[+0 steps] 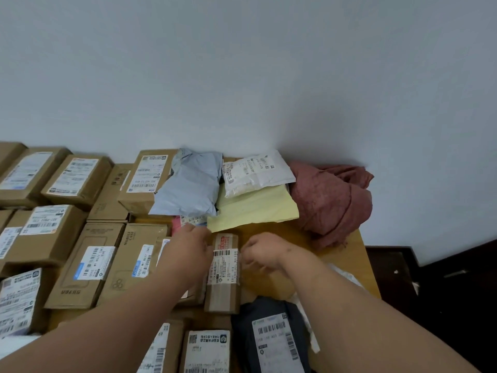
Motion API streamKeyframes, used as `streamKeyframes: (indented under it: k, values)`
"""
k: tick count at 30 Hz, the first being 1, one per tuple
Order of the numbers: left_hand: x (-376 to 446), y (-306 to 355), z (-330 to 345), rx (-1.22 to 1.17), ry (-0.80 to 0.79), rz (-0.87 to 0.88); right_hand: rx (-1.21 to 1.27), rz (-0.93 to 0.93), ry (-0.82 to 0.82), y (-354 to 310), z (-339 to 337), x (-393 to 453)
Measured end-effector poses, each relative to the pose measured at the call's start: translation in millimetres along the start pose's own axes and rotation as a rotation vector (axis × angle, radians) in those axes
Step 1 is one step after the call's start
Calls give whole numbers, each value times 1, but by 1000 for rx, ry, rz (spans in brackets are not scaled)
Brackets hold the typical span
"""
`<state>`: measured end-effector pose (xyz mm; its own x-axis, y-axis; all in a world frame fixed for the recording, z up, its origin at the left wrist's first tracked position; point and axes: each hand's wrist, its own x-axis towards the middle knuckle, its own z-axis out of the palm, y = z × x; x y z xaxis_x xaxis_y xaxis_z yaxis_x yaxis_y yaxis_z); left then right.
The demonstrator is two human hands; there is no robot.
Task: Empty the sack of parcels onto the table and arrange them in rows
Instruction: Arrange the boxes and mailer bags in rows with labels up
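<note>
1. A narrow brown box (223, 273) lies on the wooden table (347, 251) – between both hands.
2. The left hand (192, 244) presses its left edge; the right hand (265, 253) pinches its right edge.
3. Labelled cartons (88, 265) fill rows to the left – a grey mailer (191, 188) and yellow envelope (255, 208) lie beyond.
4. The crumpled reddish sack (329, 200) sits at the far right corner.

Parcels in rows, sack crumpled

Brown cartons (88, 265) w/ white labels lined flat across table (347, 251). Narrow taped box (223, 273) lengthwise mid-table. Grey (188, 189), white (255, 170), yellow (255, 208) mailers overlapping at back. Reddish sack (330, 200) slumped in far rt corner.
</note>
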<state>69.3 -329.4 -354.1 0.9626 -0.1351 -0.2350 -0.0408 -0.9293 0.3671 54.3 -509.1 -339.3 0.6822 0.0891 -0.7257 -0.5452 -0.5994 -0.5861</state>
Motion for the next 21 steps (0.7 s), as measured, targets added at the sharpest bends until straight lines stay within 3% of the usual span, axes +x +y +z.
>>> streamKeyframes:
  k: [3,7,10,17,21]
  values:
    - [9,12,-7,-40,82,4,143,-141,83,-21,-29,-9]
    - [20,25,-11,-53,142,24,141,-345,640,-31,-68,-5]
    - [28,29,-10,-20,174,31,-23,-291,804,-19,-80,13]
    - [45,28,-1,113,94,40,-447,-155,683,-15,-84,51]
    - [54,31,5,242,-18,77,-504,-25,650,-21,-87,62]
